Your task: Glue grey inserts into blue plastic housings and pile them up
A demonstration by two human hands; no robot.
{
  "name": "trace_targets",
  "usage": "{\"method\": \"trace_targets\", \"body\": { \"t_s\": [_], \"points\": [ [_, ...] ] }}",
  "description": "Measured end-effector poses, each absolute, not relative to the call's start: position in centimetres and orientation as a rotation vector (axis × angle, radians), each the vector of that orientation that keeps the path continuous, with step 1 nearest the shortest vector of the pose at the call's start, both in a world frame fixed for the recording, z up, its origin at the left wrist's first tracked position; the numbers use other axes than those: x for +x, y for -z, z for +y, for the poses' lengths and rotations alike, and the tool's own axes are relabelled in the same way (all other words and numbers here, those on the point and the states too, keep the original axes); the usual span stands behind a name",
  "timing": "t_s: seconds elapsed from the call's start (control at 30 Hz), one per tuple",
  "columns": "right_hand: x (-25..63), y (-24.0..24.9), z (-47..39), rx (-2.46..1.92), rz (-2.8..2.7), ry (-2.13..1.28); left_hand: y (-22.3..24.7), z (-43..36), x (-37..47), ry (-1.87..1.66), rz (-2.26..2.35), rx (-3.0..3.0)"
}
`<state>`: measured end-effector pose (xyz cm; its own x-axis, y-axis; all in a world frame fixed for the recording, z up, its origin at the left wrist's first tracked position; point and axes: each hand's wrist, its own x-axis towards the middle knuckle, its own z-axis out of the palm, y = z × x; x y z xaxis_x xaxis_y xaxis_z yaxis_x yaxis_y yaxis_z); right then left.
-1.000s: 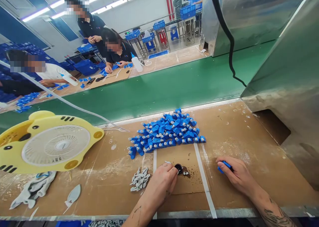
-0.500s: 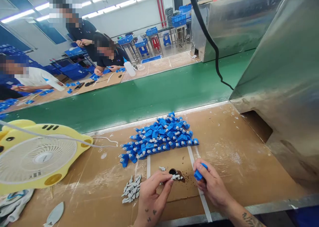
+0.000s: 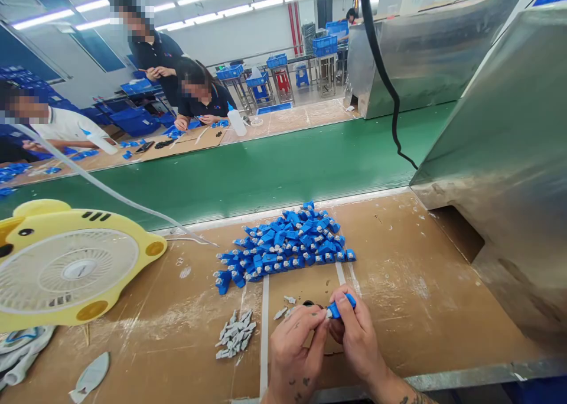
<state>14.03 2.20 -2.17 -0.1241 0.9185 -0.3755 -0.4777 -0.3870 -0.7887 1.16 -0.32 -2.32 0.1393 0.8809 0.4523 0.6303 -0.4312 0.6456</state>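
Observation:
Near the table's front edge, my right hand [image 3: 361, 333] grips a blue part [image 3: 341, 305] between thumb and fingers. My left hand [image 3: 297, 344] is pinched around a small light grey piece [image 3: 329, 313] at the left end of that blue part, and the fingertips of both hands are close together. Behind the hands lies a heap of blue parts [image 3: 283, 238] with pale tips. Left of my left hand is a pile of grey pieces [image 3: 236, 334]. A dark round spot [image 3: 309, 303] is partly hidden behind my fingers.
A yellow fan [image 3: 84, 262] stands at the left, with a white cable above it. Beyond the table runs a green belt [image 3: 266, 176]. A metal housing [image 3: 505, 173] rises at the right, near a hanging black cable [image 3: 383, 73]. Several people are across the belt.
Both hands have come together; the grey piece in my left hand now meets the blue part in my right hand. The view has shifted slightly.

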Motion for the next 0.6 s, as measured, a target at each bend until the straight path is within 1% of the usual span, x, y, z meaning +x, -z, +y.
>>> {"method": "trace_targets", "body": {
  "t_s": [0.17, 0.33, 0.4, 0.5, 0.6],
  "points": [
    [13.4, 2.4, 2.4, -1.059, -0.559, -1.745, 2.8, -0.4, 1.2, -1.192, 1.463, 2.109],
    [14.4, 3.6, 4.2, -1.058, -0.713, -1.762, 0.5, 2.1, 1.1, -1.148, 1.457, 2.166],
    [16.0, 4.3, 4.9, -1.111, -0.874, -1.660, -0.5, 3.6, 0.1, -1.156, 1.506, 2.183],
    [19.4, 5.5, 5.5, -1.225, -1.142, -1.397, -1.7, 6.4, -2.1, -1.186, 1.692, 2.190],
    [23.1, 6.3, 5.5, -1.365, -1.285, -1.197, -2.5, 10.1, -3.8, -1.148, 1.853, 2.196]
  ]
}}
